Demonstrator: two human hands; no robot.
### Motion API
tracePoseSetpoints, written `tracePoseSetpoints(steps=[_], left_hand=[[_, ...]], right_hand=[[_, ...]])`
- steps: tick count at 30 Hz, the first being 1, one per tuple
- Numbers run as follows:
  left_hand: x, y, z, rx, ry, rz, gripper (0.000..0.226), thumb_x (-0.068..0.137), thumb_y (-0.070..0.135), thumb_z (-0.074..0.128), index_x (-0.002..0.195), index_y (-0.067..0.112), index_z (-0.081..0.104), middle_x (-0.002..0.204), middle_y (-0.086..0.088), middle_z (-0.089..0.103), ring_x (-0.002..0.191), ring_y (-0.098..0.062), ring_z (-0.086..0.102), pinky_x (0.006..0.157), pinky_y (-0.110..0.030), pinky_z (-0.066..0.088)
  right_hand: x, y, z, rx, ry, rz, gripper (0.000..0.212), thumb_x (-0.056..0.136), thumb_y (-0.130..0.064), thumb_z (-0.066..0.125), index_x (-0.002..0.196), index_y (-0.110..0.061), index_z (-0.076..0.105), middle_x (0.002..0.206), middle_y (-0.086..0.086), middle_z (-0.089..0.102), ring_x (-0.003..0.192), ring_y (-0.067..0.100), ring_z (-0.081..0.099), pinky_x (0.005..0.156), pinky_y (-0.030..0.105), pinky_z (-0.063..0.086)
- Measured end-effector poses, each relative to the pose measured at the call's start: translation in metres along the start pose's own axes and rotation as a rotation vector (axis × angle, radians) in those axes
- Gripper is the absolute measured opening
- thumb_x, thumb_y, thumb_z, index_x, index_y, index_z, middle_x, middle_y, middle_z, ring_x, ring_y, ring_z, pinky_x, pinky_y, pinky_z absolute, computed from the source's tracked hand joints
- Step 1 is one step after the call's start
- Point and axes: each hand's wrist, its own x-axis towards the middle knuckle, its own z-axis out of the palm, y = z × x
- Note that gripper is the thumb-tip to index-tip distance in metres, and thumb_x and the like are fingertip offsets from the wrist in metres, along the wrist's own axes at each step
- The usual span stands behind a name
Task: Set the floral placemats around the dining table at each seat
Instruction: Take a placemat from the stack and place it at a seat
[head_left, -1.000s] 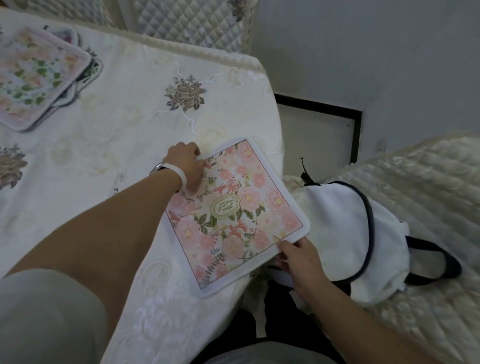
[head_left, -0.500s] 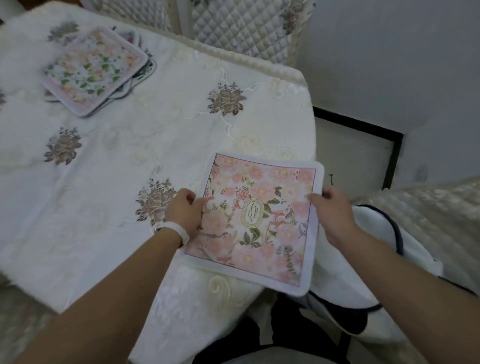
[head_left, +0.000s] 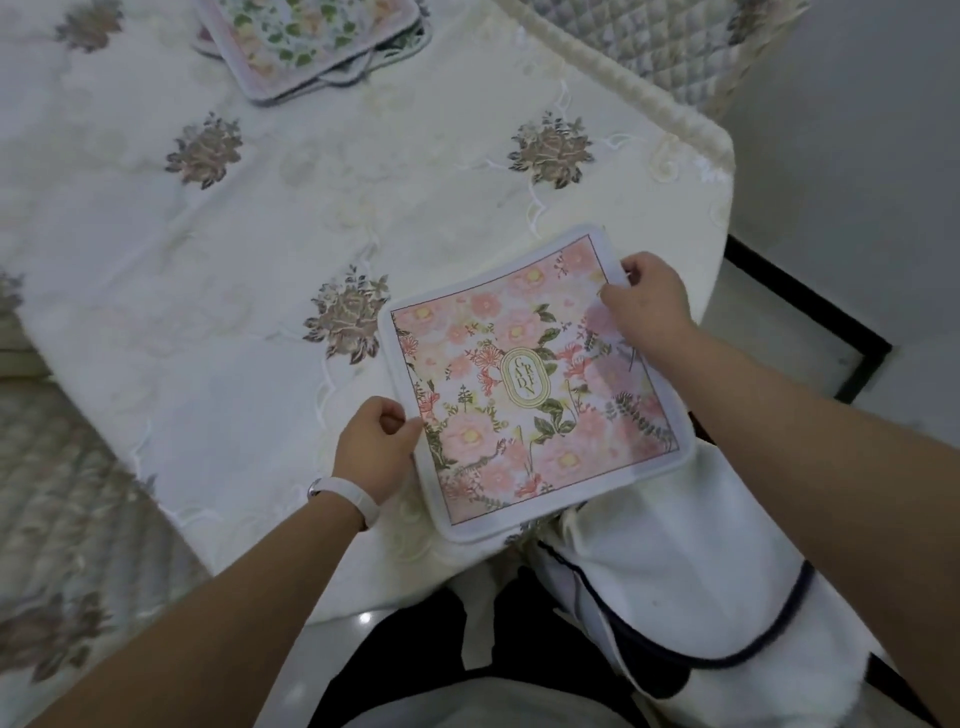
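While the pink floral placemat (head_left: 530, 384) lies at the near right corner of the table (head_left: 208, 249), its near edge overhangs the cloth above a white bag (head_left: 675, 571). The left hand (head_left: 376, 449) pinches its left border with curled fingers. The right hand (head_left: 649, 306) grips the far right corner, any fingers beneath hidden. The stack of placemats (head_left: 306, 41) is cut off by the frame's top; their number cannot be told.

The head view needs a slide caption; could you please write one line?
Left hand and right hand hold a square pink floral placemat at the white embroidered tablecloth's edge.
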Motion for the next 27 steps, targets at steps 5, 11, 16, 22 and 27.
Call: tracePoseSetpoints(steps=[5, 11, 16, 22, 27], left_hand=[[-0.019, -0.006, 0.014, -0.014, 0.018, -0.045, 0.018, 0.081, 0.029, 0.070, 0.080, 0.022, 0.054, 0.073, -0.003, 0.063, 0.068, -0.024, 0.064, 0.063, -0.040, 0.056], [-0.032, -0.013, 0.025, 0.034, 0.047, -0.032, 0.021, 0.079, 0.036, 0.072, 0.077, 0.029, 0.052, 0.069, 0.005, 0.062, 0.062, -0.010, 0.059, 0.055, -0.024, 0.044], [-0.034, -0.015, 0.029, 0.036, 0.063, -0.041, 0.020, 0.080, 0.034, 0.072, 0.078, 0.028, 0.053, 0.069, 0.005, 0.062, 0.062, -0.010, 0.059, 0.055, -0.023, 0.042], [-0.037, -0.009, 0.032, -0.027, 0.060, -0.081, 0.024, 0.081, 0.026, 0.073, 0.094, 0.027, 0.053, 0.073, -0.002, 0.064, 0.066, -0.015, 0.062, 0.057, -0.024, 0.042], [-0.052, -0.002, 0.032, 0.062, 0.034, -0.023, 0.058, 0.079, 0.025, 0.074, 0.126, 0.032, 0.041, 0.087, 0.003, 0.058, 0.079, -0.013, 0.060, 0.060, -0.025, 0.045]], right_hand=[[0.017, -0.021, 0.011, -0.115, -0.050, -0.115, 0.017, 0.086, -0.018, 0.055, 0.100, -0.025, 0.051, 0.081, -0.012, 0.055, 0.060, 0.012, 0.055, 0.046, 0.024, 0.036], [0.036, -0.033, 0.019, -0.167, -0.164, -0.194, 0.026, 0.087, -0.012, 0.050, 0.111, -0.021, 0.053, 0.080, -0.009, 0.052, 0.054, 0.017, 0.050, 0.047, 0.026, 0.037], [0.046, -0.031, 0.025, -0.181, -0.212, -0.206, 0.035, 0.084, -0.008, 0.051, 0.118, -0.019, 0.054, 0.087, -0.001, 0.056, 0.060, 0.019, 0.053, 0.051, 0.025, 0.036], [0.039, -0.016, 0.015, -0.231, -0.223, -0.207, 0.043, 0.085, -0.017, 0.055, 0.128, -0.022, 0.049, 0.093, -0.003, 0.058, 0.062, 0.019, 0.059, 0.047, 0.026, 0.042], [0.022, 0.015, -0.009, -0.334, -0.217, -0.258, 0.051, 0.085, -0.016, 0.062, 0.134, -0.017, 0.049, 0.107, -0.001, 0.052, 0.085, 0.018, 0.053, 0.071, 0.028, 0.040]])
